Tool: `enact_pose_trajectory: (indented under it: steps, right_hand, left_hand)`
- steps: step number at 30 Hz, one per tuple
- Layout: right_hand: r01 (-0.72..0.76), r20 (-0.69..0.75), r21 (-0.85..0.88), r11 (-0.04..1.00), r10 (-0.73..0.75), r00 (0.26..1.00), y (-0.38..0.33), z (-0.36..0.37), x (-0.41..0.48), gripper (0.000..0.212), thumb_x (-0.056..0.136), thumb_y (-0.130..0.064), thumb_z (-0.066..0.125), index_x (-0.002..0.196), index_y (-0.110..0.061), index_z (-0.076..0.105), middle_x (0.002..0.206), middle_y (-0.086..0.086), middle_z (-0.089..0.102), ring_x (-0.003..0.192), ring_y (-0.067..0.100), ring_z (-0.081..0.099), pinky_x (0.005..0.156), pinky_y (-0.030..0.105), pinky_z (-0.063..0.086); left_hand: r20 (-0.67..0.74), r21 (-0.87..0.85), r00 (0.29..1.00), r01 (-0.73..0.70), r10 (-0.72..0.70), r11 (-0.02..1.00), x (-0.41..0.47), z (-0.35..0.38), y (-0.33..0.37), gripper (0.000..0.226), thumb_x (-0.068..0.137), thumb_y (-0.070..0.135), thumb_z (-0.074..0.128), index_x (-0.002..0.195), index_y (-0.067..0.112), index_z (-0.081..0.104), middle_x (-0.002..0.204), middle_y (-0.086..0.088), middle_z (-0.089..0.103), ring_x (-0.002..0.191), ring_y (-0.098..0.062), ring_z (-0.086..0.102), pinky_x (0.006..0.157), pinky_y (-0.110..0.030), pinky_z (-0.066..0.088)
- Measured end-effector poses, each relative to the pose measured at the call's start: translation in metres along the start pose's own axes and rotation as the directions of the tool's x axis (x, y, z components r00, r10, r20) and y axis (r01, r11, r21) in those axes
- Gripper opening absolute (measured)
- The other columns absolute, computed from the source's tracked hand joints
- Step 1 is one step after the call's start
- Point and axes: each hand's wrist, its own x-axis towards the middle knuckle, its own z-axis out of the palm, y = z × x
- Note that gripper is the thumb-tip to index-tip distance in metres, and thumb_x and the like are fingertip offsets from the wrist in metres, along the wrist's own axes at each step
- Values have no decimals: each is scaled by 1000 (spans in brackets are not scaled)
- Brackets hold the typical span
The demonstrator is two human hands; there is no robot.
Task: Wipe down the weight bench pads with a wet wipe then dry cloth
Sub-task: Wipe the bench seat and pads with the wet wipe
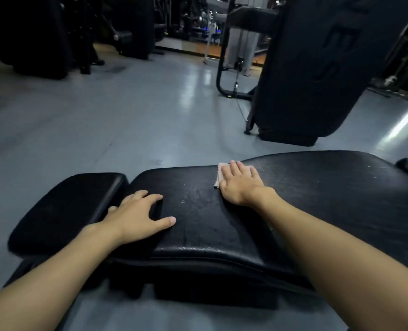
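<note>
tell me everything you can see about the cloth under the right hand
The cloth is a small, pale pinkish-beige piece, seemingly thin fabric, lying flat on the long black bench pad near its far edge. The right hand presses on it with straight fingers, covering most of it; only its left edge and a far corner show. Whether it is damp cannot be told.

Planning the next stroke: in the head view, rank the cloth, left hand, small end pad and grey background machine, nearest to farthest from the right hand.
1. cloth, under the right hand.
2. left hand, at the long pad's left end.
3. small end pad, farther left.
4. grey background machine, far behind across the floor.
</note>
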Motion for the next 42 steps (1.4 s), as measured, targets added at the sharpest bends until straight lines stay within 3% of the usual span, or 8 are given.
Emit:
enact_pose_trajectory:
  steps: [8, 16, 20, 25, 29, 34, 38, 42]
  right_hand:
    - [178, 32, -36, 983, -177, 984, -111, 15, 16, 61, 101, -36, 13, 158, -17, 3, 166, 7, -9, 152, 22, -12, 121, 48, -7]
    - [385, 29, -67, 920, -384, 923, -196, 29, 32, 60, 100, -39, 17, 157, -21, 11, 166, 6, 0, 152, 22, -6, 121, 49, -3]
    - [496, 10, -49, 867, -496, 868, -204, 33, 29, 52, 101, -42, 16, 152, -31, 22, 165, 3, 10, 152, 20, 1, 121, 47, 0]
    - [532, 140, -126, 837, -516, 845, -171, 23, -3, 55, 103, -39, 18, 157, -32, 7, 166, -3, -6, 152, 14, -9, 120, 53, -7]
    - [524, 31, 37, 851, -525, 851, -173, 13, -10, 53, 105, -39, 21, 157, -32, 13, 166, -3, -3, 152, 13, -7, 120, 53, -8]
    - [516, 96, -50, 855, -510, 855, -154, 26, -13, 53, 105, -39, 13, 158, -33, 5, 166, -6, -4, 152, 12, -7, 121, 49, -5]
    - [445, 75, -46, 894, -441, 894, -102, 18, -19, 53, 105, -39, 13, 157, -33, 5, 166, -7, -5, 151, 11, -8, 122, 48, -5]
    - [375, 55, -48, 926, -372, 927, -47, 12, -31, 53, 106, -39, 12, 158, -34, 5, 166, -7, -4, 151, 10, -8, 121, 48, -6]
  left_hand:
    - [-111, -183, 994, -23, 2, 983, -22, 3, -43, 94, 68, 78, 60, 143, 24, 39, 146, 14, 36, 135, -7, 35, 110, -34, 36]
    - [-216, -443, 970, 5, -112, 897, -35, 31, -63, 110, 61, 70, 74, 144, 24, 17, 152, 6, 29, 137, -10, 34, 110, -28, 33]
    - [-239, -449, 966, -17, -102, 893, -32, 33, -62, 110, 63, 64, 77, 144, 26, 14, 148, 9, 24, 130, -4, 31, 103, -22, 30]
    - [-231, -450, 970, -43, -70, 892, -36, 31, -62, 111, 66, 60, 77, 148, 25, 10, 149, 9, 18, 124, 5, 24, 100, -19, 25]
    - [-203, -446, 978, -45, -52, 894, -35, 28, -63, 117, 68, 58, 77, 152, 27, 1, 157, 9, 10, 141, -5, 22, 110, -24, 24]
    - [-200, -415, 979, -59, -28, 908, -39, 24, -53, 107, 75, 42, 70, 148, 44, -9, 154, 6, 29, 135, -17, 38, 110, -31, 31]
    - [-193, -246, 980, -102, 54, 964, -35, 19, -24, 92, 81, 59, 61, 152, 36, 8, 155, 6, 30, 141, -15, 31, 116, -39, 25]
    - [-78, -54, 983, -172, 167, 984, -25, 20, 18, 79, 78, 78, 47, 146, 52, 16, 156, 14, 23, 147, -12, 16, 116, -59, 15]
